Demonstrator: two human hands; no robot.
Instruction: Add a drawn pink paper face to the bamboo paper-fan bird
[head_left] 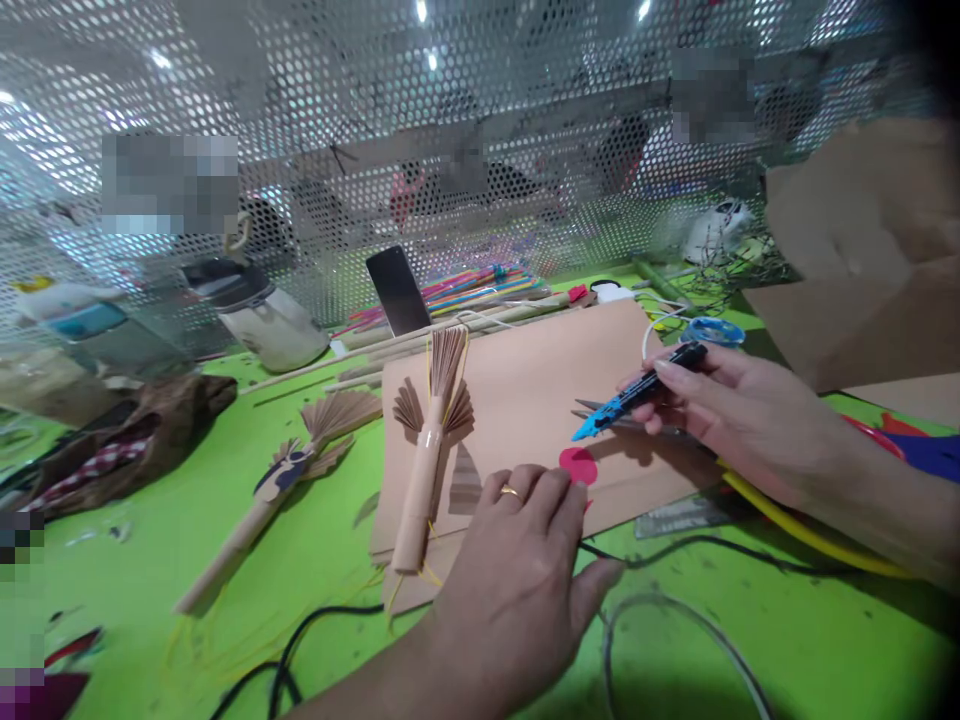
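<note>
My left hand [517, 570] lies palm down on the brown paper sheet [540, 390], its fingertips pinching a small red paper circle [578, 466]. My right hand [720, 405] is closed round a black glue gun with a blue tip [637, 395], the tip pointing down and left towards the red circle, a short way above it. Scissors [600, 412] lie under the gun on the paper. A paper bird on a rolled tube [427, 440] rests on the sheet left of my left hand.
A second paper bird [289, 480] lies on the green table [225, 560]. Black cables [300, 650] and a wire loop [675, 640] cross the front. A phone [397, 290], coloured sticks [472, 285], a jug [262, 315] and cardboard [862, 260] stand behind, before a perforated metal screen.
</note>
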